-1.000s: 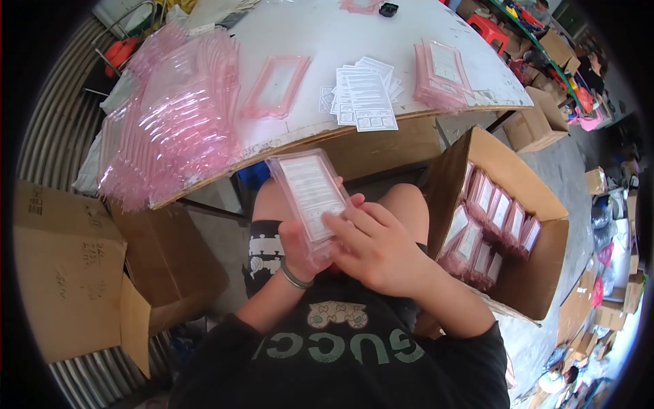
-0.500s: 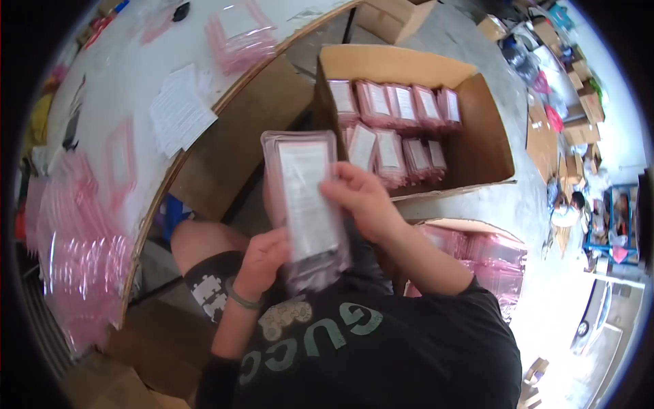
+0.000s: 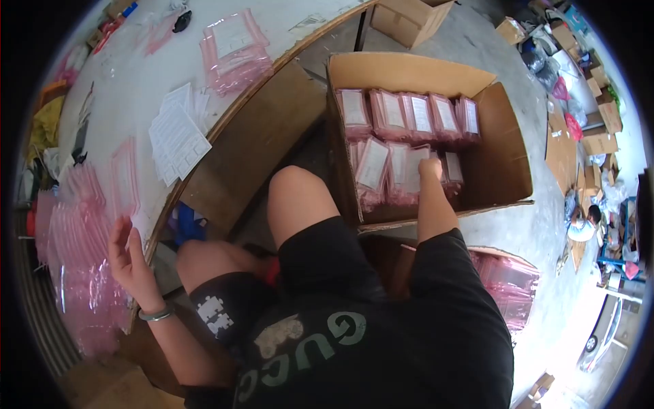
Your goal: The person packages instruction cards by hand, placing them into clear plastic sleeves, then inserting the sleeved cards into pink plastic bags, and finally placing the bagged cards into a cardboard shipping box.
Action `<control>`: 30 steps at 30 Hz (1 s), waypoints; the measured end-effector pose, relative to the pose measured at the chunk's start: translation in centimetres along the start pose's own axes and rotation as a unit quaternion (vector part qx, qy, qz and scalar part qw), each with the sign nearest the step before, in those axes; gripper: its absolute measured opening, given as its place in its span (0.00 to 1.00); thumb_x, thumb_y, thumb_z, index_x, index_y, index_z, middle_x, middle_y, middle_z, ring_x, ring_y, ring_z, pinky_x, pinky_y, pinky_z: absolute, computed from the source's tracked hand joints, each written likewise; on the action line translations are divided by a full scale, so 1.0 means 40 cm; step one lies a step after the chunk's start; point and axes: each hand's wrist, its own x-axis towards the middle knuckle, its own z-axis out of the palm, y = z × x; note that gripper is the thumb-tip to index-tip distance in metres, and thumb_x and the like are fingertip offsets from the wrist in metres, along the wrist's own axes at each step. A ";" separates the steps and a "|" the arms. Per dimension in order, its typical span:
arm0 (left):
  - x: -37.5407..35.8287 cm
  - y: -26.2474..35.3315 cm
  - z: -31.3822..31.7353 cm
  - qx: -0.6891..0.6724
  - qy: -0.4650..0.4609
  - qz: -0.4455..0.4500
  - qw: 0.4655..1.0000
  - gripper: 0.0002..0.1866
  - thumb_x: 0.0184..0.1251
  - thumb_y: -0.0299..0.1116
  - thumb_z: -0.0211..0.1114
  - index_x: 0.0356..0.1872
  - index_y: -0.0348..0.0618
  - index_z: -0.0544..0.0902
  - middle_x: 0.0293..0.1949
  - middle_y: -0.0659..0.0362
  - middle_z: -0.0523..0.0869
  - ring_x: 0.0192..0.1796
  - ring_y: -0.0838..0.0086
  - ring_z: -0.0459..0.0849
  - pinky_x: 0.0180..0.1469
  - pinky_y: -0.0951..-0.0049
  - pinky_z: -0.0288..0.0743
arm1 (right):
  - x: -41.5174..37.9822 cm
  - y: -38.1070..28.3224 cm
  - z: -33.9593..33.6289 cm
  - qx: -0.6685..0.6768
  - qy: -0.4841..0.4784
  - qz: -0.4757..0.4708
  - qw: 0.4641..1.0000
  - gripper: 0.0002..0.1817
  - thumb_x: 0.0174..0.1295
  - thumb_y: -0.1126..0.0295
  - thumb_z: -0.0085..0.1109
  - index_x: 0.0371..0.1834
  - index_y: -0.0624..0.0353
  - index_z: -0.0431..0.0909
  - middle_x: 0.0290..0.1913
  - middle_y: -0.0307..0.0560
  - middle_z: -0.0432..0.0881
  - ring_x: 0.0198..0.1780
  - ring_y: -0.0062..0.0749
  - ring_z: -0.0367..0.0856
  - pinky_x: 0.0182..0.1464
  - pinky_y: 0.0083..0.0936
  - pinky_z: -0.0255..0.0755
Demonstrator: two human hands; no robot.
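My right hand [image 3: 430, 168] reaches into the large cardboard box [image 3: 415, 67], its fingers closed on the edge of a pink-edged plastic pouch [image 3: 414, 168] with a white printed sheet inside. That pouch is in the front row, among other bundles of pouches [image 3: 391, 112] standing in rows. My left hand [image 3: 129, 262] is raised at the table's edge, fingers apart and holding nothing. Beside it lies a fanned pile of clear pink-edged pouches [image 3: 85, 266]. A single flat pouch [image 3: 125, 176] lies just above the hand.
Loose printed sheets [image 3: 178, 136] and more pouches [image 3: 235, 51] lie on the white table [image 3: 146, 75]. A second box of pink pouches [image 3: 507, 283] stands at my right. Far right, a person [image 3: 581, 225] is near scattered cartons. My knees are between table and boxes.
The pouch stack has gone from above my lap into the box with my right hand. My left hand has let go and swung left to the table edge.
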 end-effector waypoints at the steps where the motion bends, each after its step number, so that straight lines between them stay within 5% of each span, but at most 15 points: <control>1: -0.002 -0.002 0.001 0.012 0.003 -0.003 1.000 0.18 0.74 0.22 0.59 0.62 0.31 0.77 0.60 0.51 0.82 0.62 0.69 0.80 0.65 0.71 0.72 | -0.011 -0.006 0.026 -0.006 -0.014 0.009 1.000 0.22 0.59 0.60 0.56 0.49 0.65 0.84 0.51 0.66 0.84 0.55 0.60 0.83 0.59 0.45 0.76; 7: 0.001 -0.049 -0.001 0.057 0.025 0.002 0.998 0.17 0.73 0.22 0.60 0.61 0.30 0.78 0.59 0.50 0.82 0.61 0.70 0.80 0.65 0.71 0.72 | -0.163 -0.133 0.027 0.092 0.004 -0.046 0.995 0.24 0.58 0.58 0.61 0.51 0.65 0.83 0.51 0.66 0.85 0.56 0.58 0.83 0.59 0.44 0.75; 11: 0.026 -0.070 -0.009 0.097 0.030 0.015 0.995 0.18 0.74 0.25 0.61 0.61 0.30 0.78 0.60 0.51 0.82 0.60 0.70 0.80 0.64 0.71 0.72 | -0.104 -0.069 0.048 0.092 0.012 -0.082 0.992 0.28 0.56 0.56 0.66 0.55 0.65 0.82 0.49 0.64 0.86 0.54 0.56 0.84 0.57 0.43 0.76; 14: 0.050 -0.081 -0.011 0.124 0.038 0.018 0.991 0.19 0.73 0.26 0.62 0.62 0.31 0.77 0.61 0.51 0.81 0.60 0.70 0.80 0.63 0.70 0.74 | -0.028 -0.014 0.087 0.119 -0.006 -0.103 0.988 0.29 0.55 0.55 0.67 0.55 0.66 0.82 0.49 0.65 0.86 0.54 0.54 0.85 0.58 0.41 0.76; 15: 0.060 -0.089 -0.016 0.134 0.041 0.028 0.990 0.19 0.72 0.26 0.63 0.62 0.32 0.77 0.61 0.51 0.81 0.60 0.70 0.80 0.62 0.69 0.74 | 0.003 0.012 0.112 0.108 0.040 -0.118 0.986 0.26 0.53 0.55 0.68 0.49 0.65 0.85 0.42 0.62 0.88 0.47 0.52 0.87 0.51 0.40 0.78; 17: 0.075 -0.090 -0.025 0.165 0.043 0.052 0.984 0.20 0.72 0.27 0.64 0.63 0.33 0.77 0.61 0.51 0.81 0.60 0.68 0.80 0.61 0.68 0.75 | 0.011 0.012 0.070 0.138 -0.020 -0.064 0.988 0.24 0.54 0.56 0.64 0.46 0.65 0.85 0.43 0.67 0.86 0.50 0.59 0.85 0.54 0.43 0.77; 20: 0.096 -0.084 -0.035 0.216 0.040 0.084 0.972 0.21 0.72 0.29 0.64 0.64 0.34 0.76 0.62 0.52 0.79 0.62 0.66 0.78 0.63 0.66 0.73 | 0.038 0.052 0.082 0.203 -0.033 -0.039 0.978 0.24 0.54 0.56 0.63 0.46 0.65 0.86 0.34 0.60 0.88 0.40 0.41 0.87 0.47 0.37 0.77; 21: 0.099 -0.080 -0.032 0.227 0.041 0.086 0.969 0.22 0.72 0.29 0.64 0.64 0.35 0.76 0.63 0.52 0.79 0.63 0.66 0.78 0.63 0.65 0.72 | 0.038 0.048 0.080 0.226 -0.039 -0.019 0.973 0.25 0.55 0.56 0.62 0.47 0.66 0.86 0.35 0.56 0.88 0.39 0.34 0.84 0.46 0.35 0.76; 23: 0.112 -0.083 -0.035 0.245 0.035 0.076 0.966 0.22 0.72 0.30 0.63 0.65 0.36 0.76 0.64 0.51 0.78 0.65 0.64 0.76 0.66 0.63 0.69 | 0.083 0.090 0.144 0.270 -0.109 -0.024 0.956 0.27 0.57 0.55 0.62 0.52 0.67 0.84 0.43 0.60 0.87 0.47 0.41 0.85 0.51 0.37 0.76; 25: 0.119 -0.090 -0.034 0.270 0.035 0.081 0.959 0.23 0.71 0.31 0.64 0.65 0.35 0.76 0.65 0.48 0.77 0.66 0.59 0.76 0.67 0.62 0.67 | 0.154 0.130 0.225 -0.129 -0.119 -0.117 0.977 0.39 0.58 0.47 0.64 0.64 0.69 0.73 0.59 0.68 0.80 0.64 0.57 0.77 0.64 0.44 0.72; 26: 0.128 -0.094 -0.039 0.317 0.031 0.099 0.943 0.25 0.70 0.33 0.65 0.65 0.34 0.75 0.65 0.45 0.76 0.67 0.55 0.75 0.68 0.60 0.66 | 0.203 0.204 0.333 0.100 -0.155 -0.078 0.980 0.45 0.58 0.44 0.65 0.68 0.72 0.67 0.61 0.71 0.77 0.64 0.59 0.77 0.68 0.43 0.68; 27: 0.133 -0.100 -0.041 0.362 0.026 0.115 0.925 0.26 0.69 0.34 0.66 0.65 0.33 0.75 0.66 0.42 0.76 0.68 0.52 0.74 0.69 0.59 0.66 | 0.135 0.148 0.254 0.183 -0.271 -0.035 0.944 0.52 0.56 0.42 0.67 0.72 0.73 0.60 0.66 0.73 0.72 0.68 0.61 0.72 0.71 0.43 0.63; 30: 0.152 -0.100 -0.023 0.369 0.022 0.068 0.927 0.34 0.66 0.41 0.68 0.66 0.26 0.71 0.65 0.34 0.75 0.69 0.46 0.71 0.71 0.58 0.63 | 0.118 0.131 0.243 -0.018 -0.139 -0.056 0.989 0.53 0.59 0.38 0.63 0.74 0.69 0.56 0.71 0.70 0.64 0.71 0.60 0.67 0.72 0.46 0.61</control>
